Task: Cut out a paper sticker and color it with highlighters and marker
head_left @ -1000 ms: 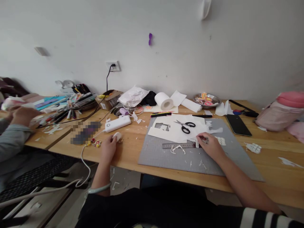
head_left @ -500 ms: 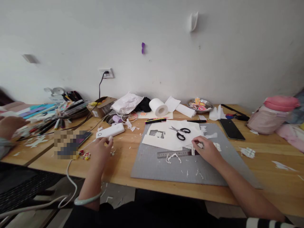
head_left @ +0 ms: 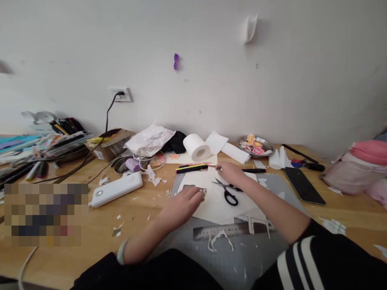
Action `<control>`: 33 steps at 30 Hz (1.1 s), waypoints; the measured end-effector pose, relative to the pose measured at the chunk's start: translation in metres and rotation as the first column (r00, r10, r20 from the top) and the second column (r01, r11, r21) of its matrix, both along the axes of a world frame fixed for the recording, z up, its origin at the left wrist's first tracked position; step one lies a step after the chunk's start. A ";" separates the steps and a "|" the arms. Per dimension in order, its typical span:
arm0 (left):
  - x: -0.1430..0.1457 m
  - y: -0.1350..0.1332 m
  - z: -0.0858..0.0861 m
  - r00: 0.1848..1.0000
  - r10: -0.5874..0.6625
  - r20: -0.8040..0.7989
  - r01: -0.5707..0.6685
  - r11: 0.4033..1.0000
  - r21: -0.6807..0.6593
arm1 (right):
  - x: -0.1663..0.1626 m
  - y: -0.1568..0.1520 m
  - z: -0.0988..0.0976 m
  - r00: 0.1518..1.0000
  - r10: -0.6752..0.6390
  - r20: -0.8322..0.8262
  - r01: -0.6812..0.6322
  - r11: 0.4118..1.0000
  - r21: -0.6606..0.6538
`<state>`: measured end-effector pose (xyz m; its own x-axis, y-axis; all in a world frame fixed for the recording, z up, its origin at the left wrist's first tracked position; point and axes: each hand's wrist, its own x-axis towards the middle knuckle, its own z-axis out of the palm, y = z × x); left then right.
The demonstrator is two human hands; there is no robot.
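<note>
The left hand [head_left: 183,206], fingers bent and close together, is over the left part of the white paper [head_left: 213,207], which lies on a grey mat [head_left: 223,264]. The right hand [head_left: 232,174], fingers drawn narrow, is at the paper's far edge, near the markers [head_left: 192,168]. I cannot tell whether either hand grips anything. Scissors [head_left: 231,204] lie on the paper, partly hidden by the right arm [head_left: 269,207]; a ruler [head_left: 211,232] is by its near edge
</note>
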<state>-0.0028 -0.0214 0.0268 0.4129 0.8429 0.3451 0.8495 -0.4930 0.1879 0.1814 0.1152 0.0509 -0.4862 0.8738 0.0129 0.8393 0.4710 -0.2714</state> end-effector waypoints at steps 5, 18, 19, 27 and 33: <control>0.010 -0.003 -0.020 0.999 -0.019 0.039 0.021 0.998 -0.066 | -0.039 0.040 -0.007 0.992 0.119 0.040 -0.120 0.993 0.021; 0.014 -0.006 -0.021 0.932 -0.360 -0.046 0.332 0.897 -0.292 | -0.052 0.065 -0.014 0.991 0.129 0.042 -0.127 0.991 -0.041; 0.013 -0.005 -0.022 0.934 -0.354 -0.045 0.326 0.897 -0.299 | -0.050 0.064 -0.012 0.993 0.114 0.013 -0.114 0.993 -0.031; 0.008 -0.001 -0.024 0.926 -0.378 0.003 0.364 0.889 -0.278 | -0.011 0.003 0.005 0.902 -0.041 -0.430 -0.017 0.991 -0.131; 0.009 -0.011 -0.014 0.961 -0.029 0.274 0.118 0.943 -0.312 | 0.026 -0.096 -0.014 0.691 -0.172 -0.702 -0.308 0.809 -0.501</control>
<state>0.0066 -0.0324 0.0132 0.4101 0.8972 0.1638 0.7117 -0.4272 0.5576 0.2069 0.0196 0.0374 -0.5965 0.7976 -0.0896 0.2574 0.0843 -0.9626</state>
